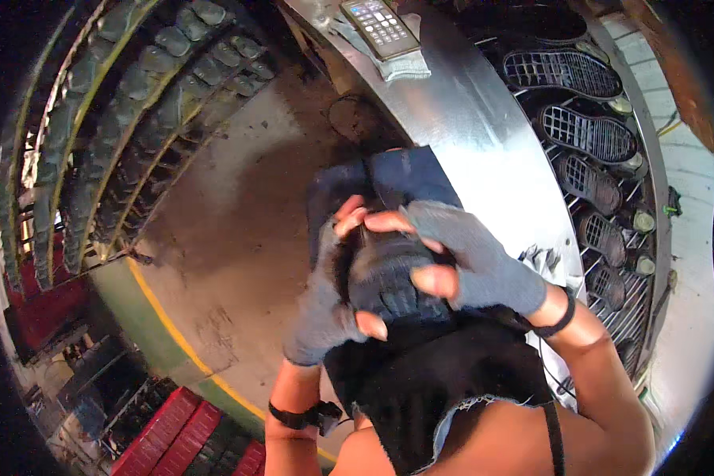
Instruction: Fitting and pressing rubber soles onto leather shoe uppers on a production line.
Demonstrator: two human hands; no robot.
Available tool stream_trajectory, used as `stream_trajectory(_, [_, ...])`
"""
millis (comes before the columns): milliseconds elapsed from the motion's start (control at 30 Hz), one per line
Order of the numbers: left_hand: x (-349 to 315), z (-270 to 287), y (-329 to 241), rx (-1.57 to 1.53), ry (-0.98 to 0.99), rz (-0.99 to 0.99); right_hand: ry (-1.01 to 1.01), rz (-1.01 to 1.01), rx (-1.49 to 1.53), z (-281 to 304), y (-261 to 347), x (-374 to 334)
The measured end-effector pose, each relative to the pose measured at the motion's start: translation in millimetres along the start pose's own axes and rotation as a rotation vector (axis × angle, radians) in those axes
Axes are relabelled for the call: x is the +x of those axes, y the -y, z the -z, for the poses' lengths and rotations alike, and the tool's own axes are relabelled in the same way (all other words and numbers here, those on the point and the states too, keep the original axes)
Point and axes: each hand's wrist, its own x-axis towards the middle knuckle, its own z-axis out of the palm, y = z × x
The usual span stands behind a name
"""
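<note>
A black shoe [393,270] rests in my lap, held between both hands; its outline is partly covered by my fingers and a little blurred. My left hand [325,289], in a grey glove with bare fingertips, wraps its left side, the thumb lying near the laced or ribbed part. My right hand [476,258], gloved the same way, grips the far end and right side, with its thumb pressed on the top. The fingertips of both hands come close together at the far end of the shoe.
A shiny metal bench [468,119] runs along my right, bearing a phone [381,30] on a pale cloth [408,67]. Beyond it, a rack holds several black shoe soles [587,135]. Tall curved racks of shoes [151,71] stand left, with red crates [166,428] lower left.
</note>
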Motion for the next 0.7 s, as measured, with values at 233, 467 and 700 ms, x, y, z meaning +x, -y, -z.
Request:
stream_trajectory(233, [-4,-59,-85,0.279,0.244,-0.375,-0.191,-0.866,0.488,22,45,-62])
stream_trajectory(467, [12,-139,-136,0.875,0.526,-0.839,-0.505,-0.245,0.463,51,81,-197])
stream_trajectory(700, [-34,-66,-45,0.527,0.093,-0.195,-1.586,-0.220,-0.098,169,26,-455])
